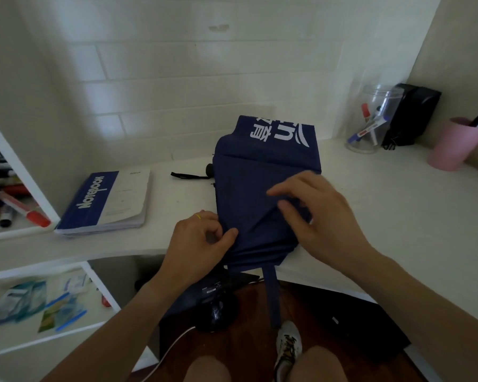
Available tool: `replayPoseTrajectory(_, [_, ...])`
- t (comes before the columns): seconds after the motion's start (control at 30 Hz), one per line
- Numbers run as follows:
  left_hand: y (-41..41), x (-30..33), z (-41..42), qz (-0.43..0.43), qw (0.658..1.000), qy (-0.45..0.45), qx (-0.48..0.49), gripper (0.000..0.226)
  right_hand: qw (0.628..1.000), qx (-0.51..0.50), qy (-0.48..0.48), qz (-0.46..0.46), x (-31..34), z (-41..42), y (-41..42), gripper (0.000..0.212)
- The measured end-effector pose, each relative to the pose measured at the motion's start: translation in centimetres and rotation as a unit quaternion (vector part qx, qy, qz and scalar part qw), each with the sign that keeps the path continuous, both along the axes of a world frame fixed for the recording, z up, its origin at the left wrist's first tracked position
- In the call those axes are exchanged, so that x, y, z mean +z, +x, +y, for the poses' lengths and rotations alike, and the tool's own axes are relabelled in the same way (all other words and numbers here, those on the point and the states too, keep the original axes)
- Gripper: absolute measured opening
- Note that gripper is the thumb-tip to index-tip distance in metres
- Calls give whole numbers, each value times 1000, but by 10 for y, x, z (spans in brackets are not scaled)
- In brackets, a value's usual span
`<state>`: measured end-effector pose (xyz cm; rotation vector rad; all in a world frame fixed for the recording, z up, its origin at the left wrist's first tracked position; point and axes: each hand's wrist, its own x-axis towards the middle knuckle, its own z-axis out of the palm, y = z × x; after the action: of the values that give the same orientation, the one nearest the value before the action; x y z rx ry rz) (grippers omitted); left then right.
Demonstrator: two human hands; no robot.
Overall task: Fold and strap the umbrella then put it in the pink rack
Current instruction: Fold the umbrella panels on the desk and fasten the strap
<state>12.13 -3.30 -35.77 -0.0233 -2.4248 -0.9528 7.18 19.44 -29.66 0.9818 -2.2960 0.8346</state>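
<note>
left hand (198, 238): grip pinches umbrella (262, 188) fabric edge | right hand (315, 213): grip loose, fingers pressing folds

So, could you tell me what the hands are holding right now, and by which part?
The left hand pinches the navy umbrella by its canopy fabric at the near left edge. The right hand presses flat on the folds, gripping nothing that can be seen.

Matt navy cloth umbrella (260, 188), smooth white desk (384, 216), clear plastic jar (370, 119), paper notebook (108, 202), matt pink cup (453, 144)
</note>
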Motion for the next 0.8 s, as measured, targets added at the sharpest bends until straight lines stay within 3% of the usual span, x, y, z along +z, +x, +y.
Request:
replayPoseTrajectory(0.13, [2,0,-1,-12,1000,-4,7,40,988,-25,128,-84,-17,0,-17,17])
replayPoseTrajectory(0.37, [10,2,-5,-19,998,-61,11,28,978,-3,161,-134,-30,16,-12,42])
replayPoseTrajectory(0.47, [12,12,-2,49,995,-85,5,28,979,0,153,-132,-38,19,-11,42])
replayPoseTrajectory(0.57, [0,33,9,104,975,-172,-93,31,977,-1,166,-131,-38,18,-13,44])
replayPoseTrajectory(0.7, [-16,25,11,-43,914,-357,-186,54,970,-4,208,-123,-27,17,-14,49])
replayPoseTrajectory(0.8, [-14,9,2,-101,893,-390,-198,56,964,-9,258,-57,-26,19,-11,66])
